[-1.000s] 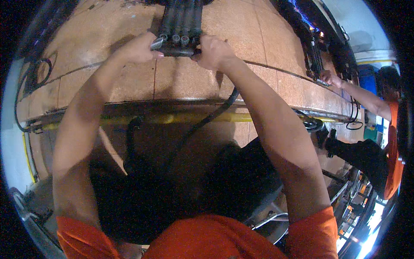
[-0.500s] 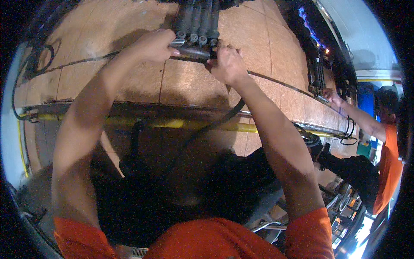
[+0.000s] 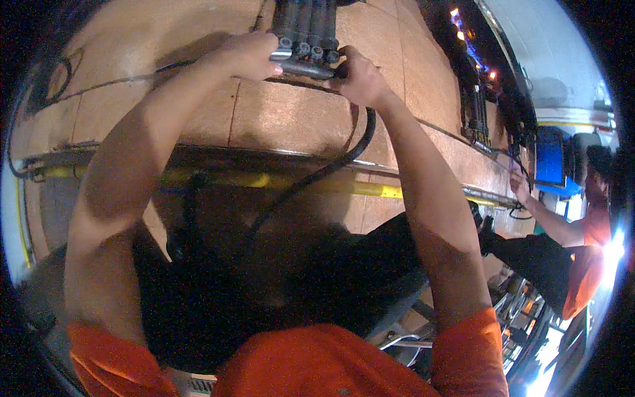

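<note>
A dark horizontal pipe (image 3: 301,69) runs across the near ends of several parallel black burner tubes (image 3: 305,26), where bolt-like round ends show. My left hand (image 3: 254,56) is closed at the pipe's left end, beside a short silver fitting (image 3: 282,53). At the right end my right hand (image 3: 362,78) has its fingers curled round the dark pipe. Below that hand a thick black hose (image 3: 324,173) hangs and curves down toward the lower left. Part of each hand's grip is hidden by the fingers and knuckles.
A tan tiled ledge (image 3: 281,119) lies under the burner, with a yellow pipe (image 3: 380,190) along its front. To the right, flames (image 3: 471,49) burn at another burner. A co-worker in orange (image 3: 582,284) reaches a hand (image 3: 520,185) toward a hose there. A blue container (image 3: 550,159) stands behind.
The view has shifted slightly. My hands stay on the dark pipe, and more of the hanging black hose shows. The co-worker's hand has come down from the other burner's pipe.
</note>
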`<state>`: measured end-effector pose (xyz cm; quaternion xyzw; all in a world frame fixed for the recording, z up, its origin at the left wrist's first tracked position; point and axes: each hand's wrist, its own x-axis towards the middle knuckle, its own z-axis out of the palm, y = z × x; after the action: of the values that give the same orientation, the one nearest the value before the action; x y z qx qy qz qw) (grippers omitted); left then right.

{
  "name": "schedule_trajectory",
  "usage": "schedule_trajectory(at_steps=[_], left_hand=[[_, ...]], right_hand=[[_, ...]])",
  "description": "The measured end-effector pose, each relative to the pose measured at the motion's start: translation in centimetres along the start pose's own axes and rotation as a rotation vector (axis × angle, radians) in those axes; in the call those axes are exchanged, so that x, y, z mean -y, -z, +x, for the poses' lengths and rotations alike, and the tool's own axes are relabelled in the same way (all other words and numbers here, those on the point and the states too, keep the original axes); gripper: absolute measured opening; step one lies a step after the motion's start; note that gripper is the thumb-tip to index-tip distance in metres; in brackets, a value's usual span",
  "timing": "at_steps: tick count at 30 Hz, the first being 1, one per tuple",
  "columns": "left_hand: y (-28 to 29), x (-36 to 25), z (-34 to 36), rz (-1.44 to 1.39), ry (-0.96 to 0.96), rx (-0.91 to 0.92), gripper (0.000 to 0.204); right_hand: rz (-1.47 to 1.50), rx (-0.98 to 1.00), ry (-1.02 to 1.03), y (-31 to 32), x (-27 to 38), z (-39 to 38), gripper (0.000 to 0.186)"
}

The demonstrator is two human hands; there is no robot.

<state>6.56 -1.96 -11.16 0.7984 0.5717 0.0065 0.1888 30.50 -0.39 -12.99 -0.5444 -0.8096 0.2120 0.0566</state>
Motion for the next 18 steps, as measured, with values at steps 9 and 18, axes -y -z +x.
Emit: schedule_trajectory(at_steps=[9,18], left_hand=[[-0.2,-0.2,0.8,0.000,-0.027,0.012,0.045],[0.5,1.5,1.5,-0.003,-0.078,0.121,0.052]], right_hand=[[0.172,-0.171,-0.205,4.3,-4.1,-1.4,0.048],[-0.015,0.051,-0.194,4.3,-4.2,-3.6,0.044]])
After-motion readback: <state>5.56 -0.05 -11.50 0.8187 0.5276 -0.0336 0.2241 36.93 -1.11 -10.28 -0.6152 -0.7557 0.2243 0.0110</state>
